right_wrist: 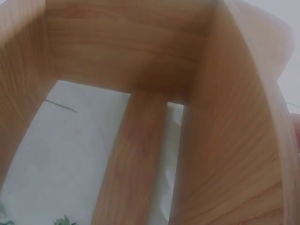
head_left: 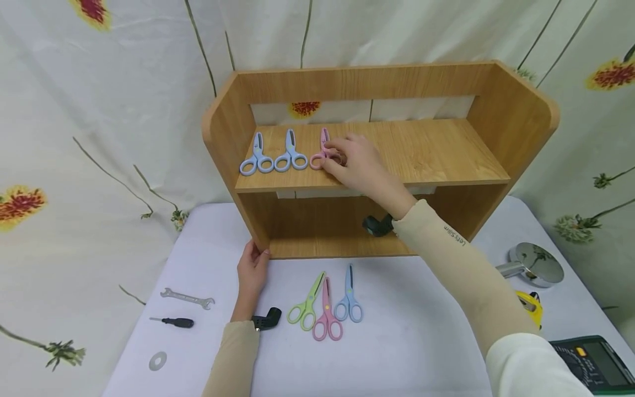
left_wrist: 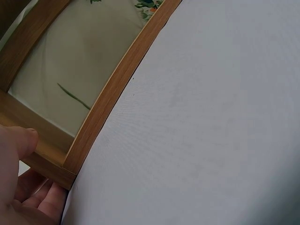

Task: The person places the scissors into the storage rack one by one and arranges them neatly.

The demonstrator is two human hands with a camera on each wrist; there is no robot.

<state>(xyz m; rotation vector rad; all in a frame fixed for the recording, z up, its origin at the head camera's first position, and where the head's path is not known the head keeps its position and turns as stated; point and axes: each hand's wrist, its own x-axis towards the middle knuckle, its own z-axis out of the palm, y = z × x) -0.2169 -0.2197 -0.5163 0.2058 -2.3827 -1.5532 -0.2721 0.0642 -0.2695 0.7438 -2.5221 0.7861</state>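
On the upper board of a two-tier wooden shelf (head_left: 436, 151), my right hand (head_left: 358, 164) pinches a pair of pink scissors (head_left: 324, 138) by its handles, blades toward the back. Two pairs of light blue scissors, one at the far left (head_left: 257, 144) and another (head_left: 290, 142) beside it, lie in the same row with blades pointing back. My left hand (head_left: 253, 273) grips the shelf's lower left front corner. In the left wrist view the thumb (left_wrist: 23, 140) is on the inner side of the wooden panel, with the other fingers curled around its outside.
Green (head_left: 308, 303), pink (head_left: 326, 315) and blue (head_left: 349, 300) scissors lie on the white table before the shelf. At left are a wrench (head_left: 187, 298), a screwdriver (head_left: 176, 322) and a washer (head_left: 157, 361). A round metal-headed object (head_left: 538, 264), a yellow tool (head_left: 531, 307) and a multimeter (head_left: 595, 361) sit right.
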